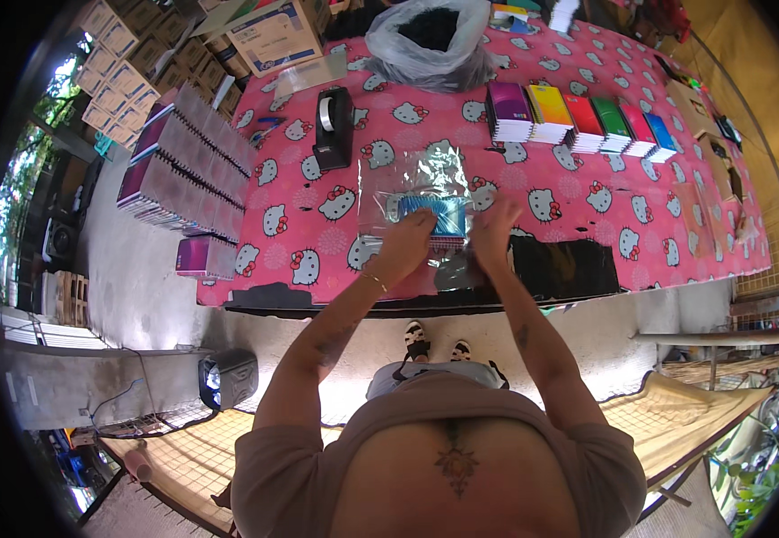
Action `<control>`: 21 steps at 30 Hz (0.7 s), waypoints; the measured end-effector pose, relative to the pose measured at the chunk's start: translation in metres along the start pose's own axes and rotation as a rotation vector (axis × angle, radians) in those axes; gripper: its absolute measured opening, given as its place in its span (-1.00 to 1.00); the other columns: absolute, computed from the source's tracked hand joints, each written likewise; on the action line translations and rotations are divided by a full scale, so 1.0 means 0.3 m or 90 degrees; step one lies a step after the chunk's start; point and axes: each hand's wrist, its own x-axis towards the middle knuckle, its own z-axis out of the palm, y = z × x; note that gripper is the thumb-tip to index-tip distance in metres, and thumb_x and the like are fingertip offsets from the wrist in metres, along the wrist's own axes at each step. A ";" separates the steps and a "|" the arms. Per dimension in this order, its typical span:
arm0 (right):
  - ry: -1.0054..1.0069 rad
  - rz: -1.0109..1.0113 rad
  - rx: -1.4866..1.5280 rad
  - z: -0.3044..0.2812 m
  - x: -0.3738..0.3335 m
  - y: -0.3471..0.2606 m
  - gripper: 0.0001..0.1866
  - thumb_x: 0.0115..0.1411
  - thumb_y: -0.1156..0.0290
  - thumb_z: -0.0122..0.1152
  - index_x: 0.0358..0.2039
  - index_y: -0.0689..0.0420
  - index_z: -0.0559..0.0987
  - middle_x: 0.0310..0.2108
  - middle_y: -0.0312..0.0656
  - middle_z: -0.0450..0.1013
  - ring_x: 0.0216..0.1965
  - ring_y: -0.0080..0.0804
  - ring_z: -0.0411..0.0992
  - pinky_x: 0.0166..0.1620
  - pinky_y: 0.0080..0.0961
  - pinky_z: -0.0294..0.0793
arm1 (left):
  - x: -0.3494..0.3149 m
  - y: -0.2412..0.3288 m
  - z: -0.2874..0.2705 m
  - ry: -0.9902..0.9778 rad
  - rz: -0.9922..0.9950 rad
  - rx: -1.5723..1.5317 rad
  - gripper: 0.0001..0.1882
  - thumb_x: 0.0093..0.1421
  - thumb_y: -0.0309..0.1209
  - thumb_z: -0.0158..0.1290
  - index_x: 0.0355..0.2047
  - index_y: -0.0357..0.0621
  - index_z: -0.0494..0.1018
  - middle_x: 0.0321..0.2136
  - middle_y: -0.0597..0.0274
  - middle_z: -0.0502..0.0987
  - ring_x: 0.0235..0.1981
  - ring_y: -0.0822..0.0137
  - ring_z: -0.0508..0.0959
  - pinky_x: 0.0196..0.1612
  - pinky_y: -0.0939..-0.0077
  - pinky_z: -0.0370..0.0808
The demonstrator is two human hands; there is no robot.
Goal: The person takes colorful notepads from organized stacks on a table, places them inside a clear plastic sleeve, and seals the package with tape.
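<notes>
A blue spiral notebook (448,218) lies at the table's near middle, within a clear plastic sheet (398,175) that reaches past it on the far side. My left hand (410,237) holds the notebook's left part down, its fingers close together on the cover. Just right of the notebook, my right hand (493,231) is at the plastic's edge, fingers stretched out and slightly blurred; whether they touch the film I cannot make out. Beyond my left hand stands a black tape dispenser (333,130) with a pale roll.
Stacked spiral notebooks (187,166) rise at the table's left edge. Several coloured notebook piles (551,112) stand in a row at far right. A plastic bag with dark contents (430,54), a cardboard box (277,38) and scissors (268,127) lie farther back. A black patch (564,267) covers the near edge.
</notes>
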 end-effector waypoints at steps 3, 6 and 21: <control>-0.063 0.023 0.046 -0.116 0.114 0.126 -0.39 -0.02 0.68 0.26 0.11 0.23 0.38 0.08 0.07 0.31 0.11 0.03 0.31 0.17 -0.22 0.31 | -0.003 0.007 0.030 0.023 0.055 0.028 -0.65 0.13 -0.55 0.01 -0.04 -0.24 0.48 0.01 -0.08 0.53 0.07 0.00 0.52 0.13 0.21 0.48; -0.254 0.123 0.186 -0.209 0.155 0.233 -0.36 -0.03 0.56 0.36 0.12 0.21 0.41 0.10 0.06 0.31 0.15 0.03 0.29 0.21 -0.20 0.28 | 0.007 0.009 0.050 0.025 0.072 0.045 -0.66 0.11 -0.55 0.01 -0.06 -0.27 0.46 0.01 -0.09 0.52 0.10 0.00 0.50 0.16 0.23 0.45; -0.235 -0.434 -0.413 -0.046 -0.085 -0.133 -0.63 0.16 0.30 0.18 -0.02 0.12 0.55 -0.07 -0.22 0.49 -0.05 -0.29 0.47 0.04 -0.29 0.37 | -0.164 -0.527 -0.215 0.060 0.047 0.227 -0.73 0.02 -0.50 0.13 -0.21 -0.19 0.54 -0.14 0.02 0.57 -0.08 0.04 0.56 -0.06 0.24 0.52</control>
